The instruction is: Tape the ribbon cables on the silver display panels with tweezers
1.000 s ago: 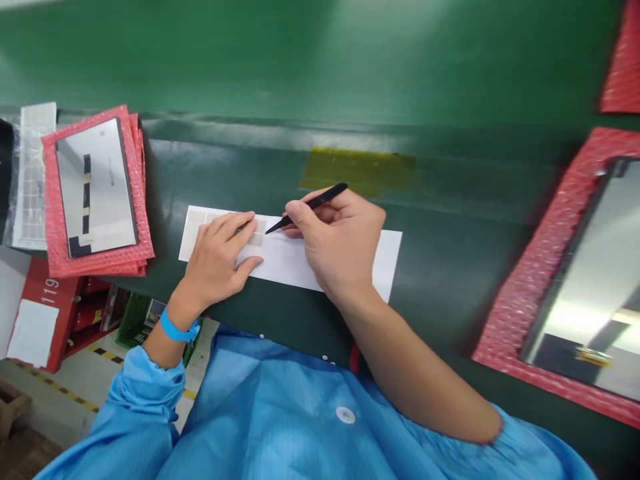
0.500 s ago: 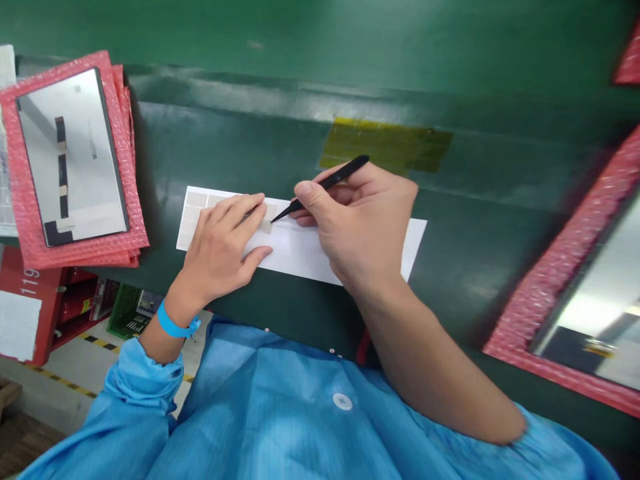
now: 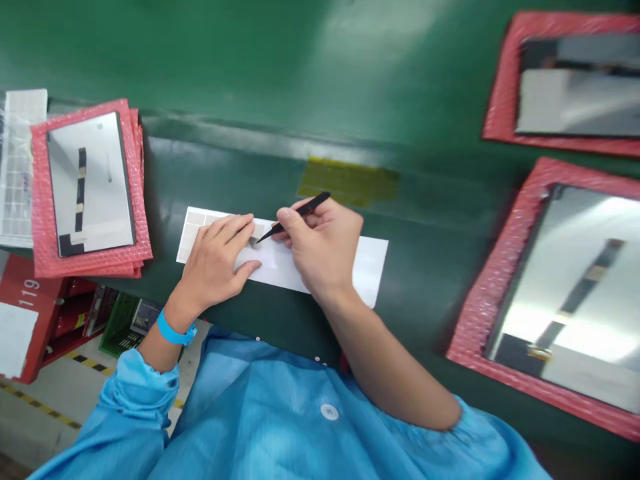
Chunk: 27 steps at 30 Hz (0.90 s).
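The right hand [image 3: 325, 250] is closed around a slim black pointed tool [image 3: 316, 202], thumb and fingers pinched together on its shaft, the way one holds a pen. The tool slants down to the left, and its tip meets a small greyish patch [image 3: 253, 242] on a white strip [image 3: 371, 270]; whether the tip grips the patch or only touches it cannot be told. The left hand [image 3: 215, 257] lies palm down over the strip's left part, its fingers slightly parted and bent, the thumb well away from them, holding nothing between them. It covers part of the pale squares [image 3: 196, 219] printed or stuck there, while the right hand hides the middle of the strip. The strip lies on a green work surface [image 3: 425, 287], just below a piece of yellow tape [image 3: 345, 181]. A blue band [image 3: 173, 331] circles the left wrist. To the left, a flat panel [image 3: 103, 200] rests on a stack of pink bubble wrap [image 3: 40, 200], beside a gridded sheet [image 3: 23, 167]. To the right, well apart from the hands, lie two more panels on pink wrap, the nearer panel [image 3: 540, 267] shiny and the farther panel [image 3: 545, 100] blurred and cut off by the frame edge.
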Each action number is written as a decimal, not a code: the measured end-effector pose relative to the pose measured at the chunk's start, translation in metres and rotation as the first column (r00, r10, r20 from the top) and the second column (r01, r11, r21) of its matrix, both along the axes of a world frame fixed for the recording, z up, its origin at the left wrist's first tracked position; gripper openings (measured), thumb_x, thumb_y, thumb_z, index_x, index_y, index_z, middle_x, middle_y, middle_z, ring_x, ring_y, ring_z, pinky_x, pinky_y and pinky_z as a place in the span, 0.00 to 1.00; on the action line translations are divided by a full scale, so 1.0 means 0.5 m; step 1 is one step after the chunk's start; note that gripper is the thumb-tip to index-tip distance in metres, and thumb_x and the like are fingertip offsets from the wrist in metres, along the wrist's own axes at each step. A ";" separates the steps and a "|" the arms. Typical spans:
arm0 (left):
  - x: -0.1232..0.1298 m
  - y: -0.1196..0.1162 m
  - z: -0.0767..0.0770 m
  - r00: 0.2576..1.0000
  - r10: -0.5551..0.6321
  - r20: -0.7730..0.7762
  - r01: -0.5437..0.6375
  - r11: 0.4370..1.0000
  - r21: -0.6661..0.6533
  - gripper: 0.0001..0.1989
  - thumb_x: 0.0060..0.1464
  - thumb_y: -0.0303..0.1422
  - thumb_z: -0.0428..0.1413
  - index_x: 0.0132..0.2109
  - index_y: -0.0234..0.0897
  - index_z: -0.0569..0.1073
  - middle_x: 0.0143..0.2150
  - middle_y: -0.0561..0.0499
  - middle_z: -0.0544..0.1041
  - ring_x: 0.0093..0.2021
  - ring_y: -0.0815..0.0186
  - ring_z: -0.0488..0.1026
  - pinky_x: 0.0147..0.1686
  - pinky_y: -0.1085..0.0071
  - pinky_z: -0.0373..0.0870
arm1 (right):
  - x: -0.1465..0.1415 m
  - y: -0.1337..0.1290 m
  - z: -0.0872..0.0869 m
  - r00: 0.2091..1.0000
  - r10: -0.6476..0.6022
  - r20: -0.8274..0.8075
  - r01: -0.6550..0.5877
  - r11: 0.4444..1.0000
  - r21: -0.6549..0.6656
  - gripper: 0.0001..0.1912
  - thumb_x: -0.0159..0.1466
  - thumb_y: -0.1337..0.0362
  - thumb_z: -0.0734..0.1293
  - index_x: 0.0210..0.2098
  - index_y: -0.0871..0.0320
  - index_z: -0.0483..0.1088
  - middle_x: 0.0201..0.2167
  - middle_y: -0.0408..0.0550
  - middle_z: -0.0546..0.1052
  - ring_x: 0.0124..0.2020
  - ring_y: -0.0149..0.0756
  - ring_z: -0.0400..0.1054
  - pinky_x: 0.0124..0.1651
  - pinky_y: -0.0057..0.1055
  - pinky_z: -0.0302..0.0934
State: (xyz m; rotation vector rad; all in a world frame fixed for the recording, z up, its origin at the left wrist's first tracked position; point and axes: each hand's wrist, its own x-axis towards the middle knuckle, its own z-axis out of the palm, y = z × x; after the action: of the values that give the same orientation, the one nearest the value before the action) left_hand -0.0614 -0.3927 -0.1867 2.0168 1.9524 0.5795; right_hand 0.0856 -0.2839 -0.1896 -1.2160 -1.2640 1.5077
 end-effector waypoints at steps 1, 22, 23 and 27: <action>-0.003 -0.001 0.000 1.000 0.002 0.009 -0.002 1.000 0.008 0.30 0.63 0.37 0.63 0.69 0.35 0.68 0.71 0.40 0.71 0.70 0.49 0.66 0.68 0.51 0.63 | -0.003 -0.002 0.003 1.000 -0.009 -0.026 0.008 0.999 -0.035 0.14 0.58 0.56 0.77 0.32 0.58 0.73 0.24 0.44 0.78 0.24 0.35 0.74 0.27 0.27 0.67; 0.168 0.621 0.158 0.968 -0.055 -0.244 0.017 0.987 -0.158 0.16 0.70 0.42 0.60 0.57 0.37 0.76 0.58 0.43 0.78 0.56 0.57 0.77 0.58 0.53 0.77 | 0.572 0.183 0.018 0.634 -0.731 -0.253 0.734 0.671 -0.102 0.37 0.22 0.52 0.88 0.25 0.60 0.70 0.21 0.48 0.76 0.17 0.34 0.71 0.18 0.20 0.64; 0.179 0.666 0.155 0.963 -0.073 -0.259 0.027 0.984 -0.176 0.18 0.69 0.42 0.60 0.59 0.37 0.76 0.60 0.43 0.76 0.58 0.56 0.76 0.59 0.51 0.76 | 0.599 0.178 0.009 0.609 -0.752 -0.252 0.751 0.649 -0.125 0.38 0.20 0.53 0.88 0.24 0.61 0.70 0.21 0.48 0.77 0.17 0.33 0.71 0.18 0.19 0.64; 0.197 0.787 0.138 0.930 -0.160 -0.332 0.068 0.959 -0.274 0.24 0.67 0.42 0.62 0.65 0.38 0.72 0.68 0.41 0.70 0.65 0.50 0.71 0.64 0.44 0.71 | 0.668 0.153 -0.037 0.540 -0.804 -0.248 0.785 0.588 -0.194 0.38 0.17 0.53 0.88 0.22 0.61 0.70 0.19 0.47 0.75 0.16 0.31 0.69 0.17 0.18 0.64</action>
State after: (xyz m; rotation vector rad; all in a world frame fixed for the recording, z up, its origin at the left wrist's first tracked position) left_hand 0.0372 0.0007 -0.1177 2.1561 1.9528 -0.0727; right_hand 0.4195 -0.2074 -0.2080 -1.2696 -0.3133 0.9654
